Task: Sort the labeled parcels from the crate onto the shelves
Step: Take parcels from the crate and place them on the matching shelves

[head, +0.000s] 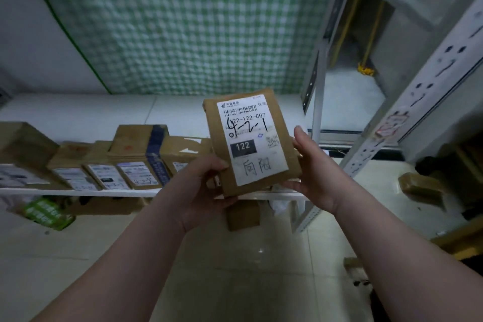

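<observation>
Storeroom backdrop: green-checked cloth [183, 21] on wall, pale tiled floor [235, 269].
Item: brown parcel [251, 142], held in air before white shelf [78, 192]. Label [257, 167] faces camera, handwritten 4-2-1. Long axis near upright, top leaning slightly left.
Grip: left hand [206, 183] clasps lower left corner; right hand [311, 167] holds right edge, thumb up along side.
Shelf contents: row of boxed parcels [136, 165], labels forward, behind and left of held parcel; left hand nearer row. Shelf right of row mostly hidden.
Crate not in view.

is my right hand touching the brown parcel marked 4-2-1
Touching. In the head view the right hand lays its thumb against the right edge of the parcel, fingers under its bottom corner.
</observation>
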`<state>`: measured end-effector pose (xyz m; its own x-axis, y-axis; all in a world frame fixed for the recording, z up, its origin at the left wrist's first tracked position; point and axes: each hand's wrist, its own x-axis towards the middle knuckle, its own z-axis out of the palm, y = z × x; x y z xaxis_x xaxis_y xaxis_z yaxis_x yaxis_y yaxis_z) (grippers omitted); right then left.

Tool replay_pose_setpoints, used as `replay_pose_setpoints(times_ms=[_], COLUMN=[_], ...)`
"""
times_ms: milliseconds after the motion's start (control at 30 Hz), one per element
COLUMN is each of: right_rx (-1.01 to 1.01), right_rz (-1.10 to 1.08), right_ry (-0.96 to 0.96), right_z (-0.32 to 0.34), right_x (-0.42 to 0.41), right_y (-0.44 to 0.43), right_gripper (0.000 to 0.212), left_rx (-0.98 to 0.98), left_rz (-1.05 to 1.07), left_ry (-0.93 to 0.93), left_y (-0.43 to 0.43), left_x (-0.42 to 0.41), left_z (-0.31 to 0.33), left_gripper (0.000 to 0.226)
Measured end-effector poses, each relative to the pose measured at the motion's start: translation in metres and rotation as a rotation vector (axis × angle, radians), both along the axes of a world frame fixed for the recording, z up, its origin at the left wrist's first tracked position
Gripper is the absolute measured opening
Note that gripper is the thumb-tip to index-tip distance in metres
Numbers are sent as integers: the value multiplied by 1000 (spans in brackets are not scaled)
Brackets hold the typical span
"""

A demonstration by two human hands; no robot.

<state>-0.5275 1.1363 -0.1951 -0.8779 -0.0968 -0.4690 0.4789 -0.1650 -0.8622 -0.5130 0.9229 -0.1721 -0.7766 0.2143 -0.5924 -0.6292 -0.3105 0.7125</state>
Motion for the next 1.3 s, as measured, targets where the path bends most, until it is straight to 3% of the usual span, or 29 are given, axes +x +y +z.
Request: replay_pose_setpoints(times_ms=[167,400,533,700,867,1000,1133,1300], right_rx=[68,60,89,79,96,41,3,32], right_rz=[108,222,276,276,188,55,-66,-160], right_ry=[127,266,371,506,651,746,826,863], right_z=[60,139,192,247,295,341,388,413], right_x=[18,34,36,36,27,12,-6,-32], right_y=[-9,-30,-49,-70,-78,-71,-54,-40], right_gripper=[65,71,101,89,88,97,86,79], left_rx=[-16,-49,-71,-100,-192,-363,-474,-562], left_rz=[-76,-257,-275,-244,-180,-21,76,86], left_ry=[101,352,481,600,743,814,884,873], left_y=[-13,-51,-78,-100,-100,-95,-92,-91], left_x=[13,30,36,41,31,11,-10,-34], left_z=[53,131,181,237,278,311,339,347], left_gripper=[54,67,74,57,54,64,34,26])
